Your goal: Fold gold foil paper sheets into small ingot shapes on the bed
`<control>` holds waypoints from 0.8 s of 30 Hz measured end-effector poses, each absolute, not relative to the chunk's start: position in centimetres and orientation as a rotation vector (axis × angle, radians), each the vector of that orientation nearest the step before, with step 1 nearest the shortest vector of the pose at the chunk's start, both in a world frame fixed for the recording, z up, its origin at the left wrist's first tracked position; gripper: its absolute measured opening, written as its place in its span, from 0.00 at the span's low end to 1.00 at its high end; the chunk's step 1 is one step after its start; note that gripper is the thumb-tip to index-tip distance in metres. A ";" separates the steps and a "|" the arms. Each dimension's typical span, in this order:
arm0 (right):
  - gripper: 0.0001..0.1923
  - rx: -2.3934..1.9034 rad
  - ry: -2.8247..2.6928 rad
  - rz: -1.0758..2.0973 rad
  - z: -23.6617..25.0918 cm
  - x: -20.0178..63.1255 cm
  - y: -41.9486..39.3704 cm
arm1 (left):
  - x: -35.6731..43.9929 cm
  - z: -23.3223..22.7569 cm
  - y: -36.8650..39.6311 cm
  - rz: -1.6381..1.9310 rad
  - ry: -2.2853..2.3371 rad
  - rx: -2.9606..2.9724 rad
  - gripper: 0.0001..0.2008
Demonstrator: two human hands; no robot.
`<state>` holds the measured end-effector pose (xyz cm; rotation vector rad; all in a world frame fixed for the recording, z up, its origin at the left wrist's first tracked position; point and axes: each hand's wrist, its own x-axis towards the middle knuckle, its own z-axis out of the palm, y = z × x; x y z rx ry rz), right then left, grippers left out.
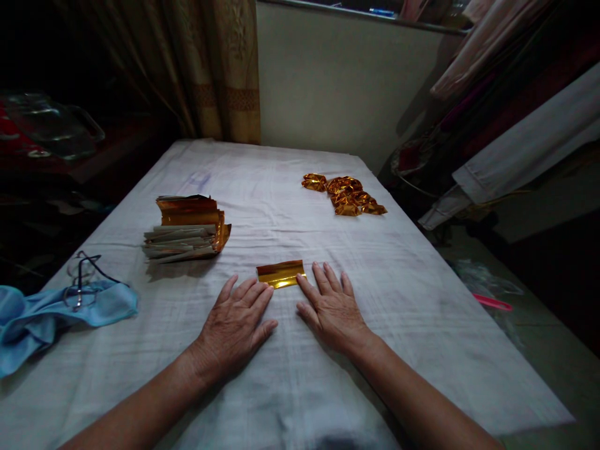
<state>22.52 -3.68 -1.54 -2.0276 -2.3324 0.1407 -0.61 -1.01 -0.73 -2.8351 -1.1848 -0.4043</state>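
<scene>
A small sheet of shiny gold foil paper (280,274) lies on the white cloth in front of me, its surface slightly curved. My left hand (240,319) rests flat with fingers stretched, its fingertips at the sheet's lower left corner. On the other side, my right hand (330,306) is spread open, the index fingertip on the sheet's right edge. A thick stack of gold foil papers (187,231) with grey backs stands curled to the left. Toward the far right lie several folded gold foil pieces (347,195) in a loose heap.
A white cloth (398,350) covers the table. Eyeglasses (80,290) sit on a light blue cloth (105,306) at the left. A glass jug (56,125) stands beyond the left edge. Clothes (529,137) hang at the right; a curtain (210,69) hangs behind.
</scene>
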 end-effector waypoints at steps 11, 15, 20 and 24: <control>0.29 -1.987 -2.317 0.119 -2.1 22.5 -3.7 | 4.1 -1.0 -1.0 -0.374 -1.242 -2.765 0.28; 0.30 -1.995 -2.312 0.151 -1.8 22.4 -3.7 | 1.5 -0.8 -1.3 -0.299 -1.217 -2.762 0.28; 0.30 -2.004 -2.309 0.193 -1.4 22.4 -3.7 | -1.2 -0.3 -1.6 -0.251 -1.211 -2.734 0.27; 0.30 -2.010 -2.303 0.180 -1.4 22.3 -3.8 | -1.0 0.3 -1.3 -0.312 -1.173 -2.733 0.24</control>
